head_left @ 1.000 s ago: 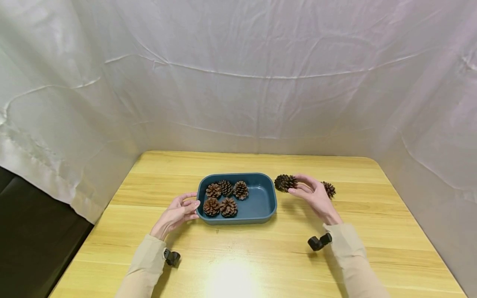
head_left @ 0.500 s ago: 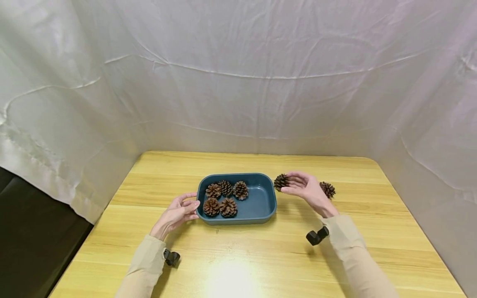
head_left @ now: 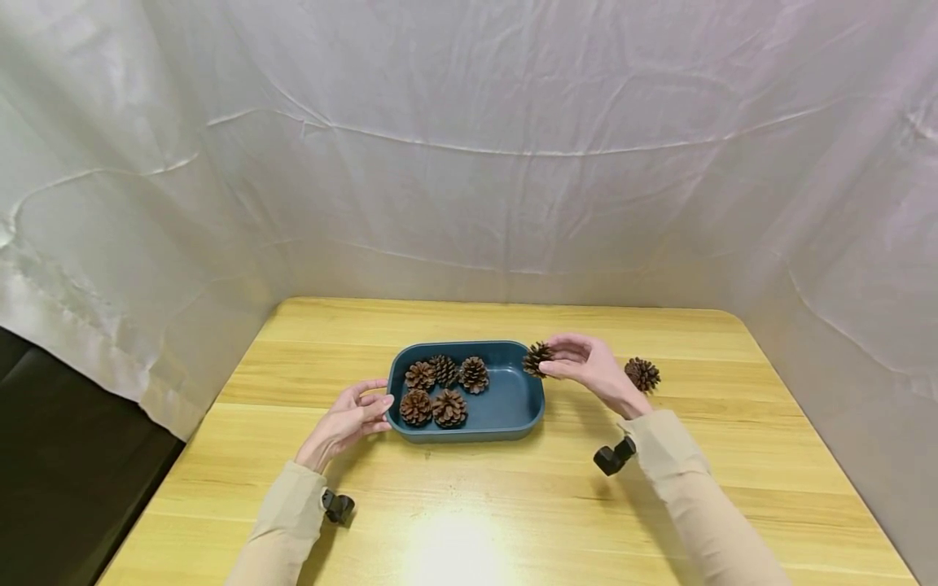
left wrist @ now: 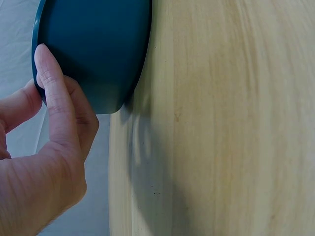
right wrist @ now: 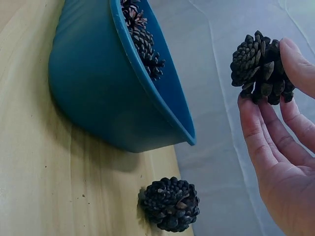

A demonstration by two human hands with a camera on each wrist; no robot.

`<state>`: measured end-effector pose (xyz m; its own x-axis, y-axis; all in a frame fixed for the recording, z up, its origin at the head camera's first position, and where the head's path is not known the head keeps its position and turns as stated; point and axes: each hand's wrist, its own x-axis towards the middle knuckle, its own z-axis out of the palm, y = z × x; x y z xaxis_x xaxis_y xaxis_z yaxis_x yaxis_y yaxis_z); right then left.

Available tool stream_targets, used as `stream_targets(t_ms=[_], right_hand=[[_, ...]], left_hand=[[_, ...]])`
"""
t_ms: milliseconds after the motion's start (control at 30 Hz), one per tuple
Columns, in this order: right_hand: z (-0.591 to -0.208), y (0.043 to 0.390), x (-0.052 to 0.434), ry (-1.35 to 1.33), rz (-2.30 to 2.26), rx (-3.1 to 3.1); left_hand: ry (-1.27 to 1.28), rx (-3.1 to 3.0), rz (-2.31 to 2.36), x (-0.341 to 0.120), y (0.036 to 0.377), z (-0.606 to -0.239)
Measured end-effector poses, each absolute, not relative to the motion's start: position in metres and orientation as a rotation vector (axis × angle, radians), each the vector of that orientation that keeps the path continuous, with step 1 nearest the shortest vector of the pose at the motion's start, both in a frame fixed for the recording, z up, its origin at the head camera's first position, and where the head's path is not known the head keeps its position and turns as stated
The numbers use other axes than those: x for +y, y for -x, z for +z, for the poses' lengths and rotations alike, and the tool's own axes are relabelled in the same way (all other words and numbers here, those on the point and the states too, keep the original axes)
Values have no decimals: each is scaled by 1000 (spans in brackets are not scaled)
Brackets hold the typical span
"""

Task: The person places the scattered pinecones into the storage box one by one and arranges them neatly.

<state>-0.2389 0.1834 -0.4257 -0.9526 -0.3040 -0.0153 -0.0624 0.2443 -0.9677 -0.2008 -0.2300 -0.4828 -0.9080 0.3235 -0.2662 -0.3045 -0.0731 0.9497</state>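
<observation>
"As I look through the head view, I have the blue tray (head_left: 506,399) toward the far edge of the worktop (head_left: 410,488), about midway between its left and right edges. Five pine cones (head_left: 449,408) sit in it, crowding its left half. Which step would you call this?"

"Placing another one, I'd judge. My right hand (head_left: 595,370) has the held cone (head_left: 538,359) up at the tray's right end, and a loose cone (head_left: 642,374) lies farther right, toward the worktop's far right corner. And the left wrist view?"

"There my left hand (left wrist: 56,113) has its fingers pinching the tray's end wall at the rim; I take that as steadying."

"In the right wrist view, my right thumb and fingertips pinch the held cone, above the rim and apart from it. The loose cone rests on the worktop near its far edge."

"So the next move calls for what?"

"Going farther in over the bare right half, then lowering before the fingers spread. Let go too soon and it might catch the rim and roll. I'd leave the loose cone for afterwards."
</observation>
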Motion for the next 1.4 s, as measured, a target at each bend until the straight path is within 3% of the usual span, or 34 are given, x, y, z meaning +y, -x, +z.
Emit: stream_targets(t_ms=[500,1400], right_hand=[[-421,246,164,542,-1693,2222],[-424,255,132,622,-1445,2257]], left_hand=[[-27,1795,2026,-230,201,-482],[-13,1794,2032,-229,200,-482]])
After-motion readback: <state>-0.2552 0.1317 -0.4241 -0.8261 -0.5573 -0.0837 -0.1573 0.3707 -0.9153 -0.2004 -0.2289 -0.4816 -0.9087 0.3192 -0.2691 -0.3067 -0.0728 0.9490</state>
